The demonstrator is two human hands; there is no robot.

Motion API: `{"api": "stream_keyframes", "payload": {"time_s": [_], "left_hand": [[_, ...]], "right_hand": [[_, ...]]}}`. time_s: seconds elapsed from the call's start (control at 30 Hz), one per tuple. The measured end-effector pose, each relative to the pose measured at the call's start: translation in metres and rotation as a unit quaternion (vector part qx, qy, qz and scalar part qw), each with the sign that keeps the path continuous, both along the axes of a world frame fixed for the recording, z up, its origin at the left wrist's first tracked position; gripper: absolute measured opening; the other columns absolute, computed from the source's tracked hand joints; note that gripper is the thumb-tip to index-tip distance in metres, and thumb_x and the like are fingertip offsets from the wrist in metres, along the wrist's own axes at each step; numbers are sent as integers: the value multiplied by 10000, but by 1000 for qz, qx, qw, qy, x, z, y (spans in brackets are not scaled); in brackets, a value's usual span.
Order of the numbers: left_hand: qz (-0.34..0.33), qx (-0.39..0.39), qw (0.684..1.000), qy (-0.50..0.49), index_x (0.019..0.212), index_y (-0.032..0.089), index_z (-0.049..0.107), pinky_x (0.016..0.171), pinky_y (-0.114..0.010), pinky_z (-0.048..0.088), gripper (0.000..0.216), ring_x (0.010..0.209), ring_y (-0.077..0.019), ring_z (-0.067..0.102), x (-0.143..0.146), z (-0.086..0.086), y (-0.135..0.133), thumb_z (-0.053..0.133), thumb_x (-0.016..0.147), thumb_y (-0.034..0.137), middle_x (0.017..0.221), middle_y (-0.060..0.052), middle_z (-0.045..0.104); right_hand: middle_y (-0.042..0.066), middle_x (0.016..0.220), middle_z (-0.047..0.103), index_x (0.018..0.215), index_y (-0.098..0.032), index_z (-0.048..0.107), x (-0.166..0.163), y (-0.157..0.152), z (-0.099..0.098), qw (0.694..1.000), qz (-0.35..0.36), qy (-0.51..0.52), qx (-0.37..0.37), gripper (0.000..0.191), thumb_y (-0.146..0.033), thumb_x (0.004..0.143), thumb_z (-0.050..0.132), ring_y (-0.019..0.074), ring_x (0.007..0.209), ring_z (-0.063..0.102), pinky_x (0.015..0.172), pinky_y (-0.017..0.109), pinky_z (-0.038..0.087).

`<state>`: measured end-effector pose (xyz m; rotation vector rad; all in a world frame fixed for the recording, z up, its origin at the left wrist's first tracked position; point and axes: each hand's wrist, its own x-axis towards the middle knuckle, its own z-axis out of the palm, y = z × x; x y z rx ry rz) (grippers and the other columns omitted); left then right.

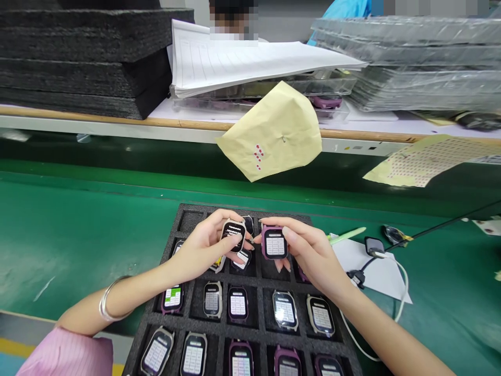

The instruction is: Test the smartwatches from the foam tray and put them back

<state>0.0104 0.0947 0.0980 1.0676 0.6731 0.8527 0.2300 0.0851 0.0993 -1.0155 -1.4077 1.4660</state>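
My left hand grips a light-framed smartwatch without a strap, its dark screen showing white text and my thumb lying on the glass. Held between the fingers and thumb of my right hand is a purple smartwatch, its screen lit with a white grid. Both watches are above the back part of a black foam tray. In the tray's compartments lie several more watch bodies, purple and light-framed, such as a purple watch with its screen lit. My hands partly cover the back compartments.
Black foam trays are stacked on the shelf at left, clear plastic trays at right, papers between. Yellow sticker sheets hang over the shelf edge. At right lie a green pen, white paper and cables. A person is behind the shelf.
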Motion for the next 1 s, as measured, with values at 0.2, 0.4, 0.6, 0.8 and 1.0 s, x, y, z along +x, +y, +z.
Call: {"api": "stream_keyframes", "payload": {"time_s": [0.2,0.4,0.6,0.8,1.0], "left_hand": [[11,-8,1000,4,1034,195,542,665,-323,624,174,896,-212,679,0,4,0,609,874,209,919,-40,643],[11,-13,1000,-3,1037,197,547,678,-340,623,173,909,-220,680,0,6,-1,579,867,182,932,-43,650],[26,15,999,16,1068,191,516,678,-336,613,253,905,-219,672,-4,10,0,607,836,150,979,-67,657],[49,27,998,34,1111,186,478,653,-309,600,341,862,-198,662,-6,15,2,629,809,141,957,-66,653],[43,14,998,44,1102,189,496,652,-325,594,344,872,-219,666,-3,17,0,649,795,160,956,-67,656]], "right_hand": [[59,945,741,1145,-244,675,0,-1,3,1000,3,-10,1,270,-405,971,546,77,475,585,416,161,442],[38,1005,702,1238,-278,608,6,-3,5,998,62,-27,-4,350,-313,895,667,108,617,633,521,193,493],[-6,825,617,1402,-235,442,19,-9,-16,981,123,-149,-31,626,-182,826,682,151,726,608,680,279,522],[-45,700,495,1289,-163,483,37,-11,-46,963,93,-252,-17,503,-210,820,658,119,604,501,564,236,483],[87,1126,529,1311,-214,513,31,-11,-42,933,127,-322,102,493,-172,835,632,195,887,600,742,333,566]]}}
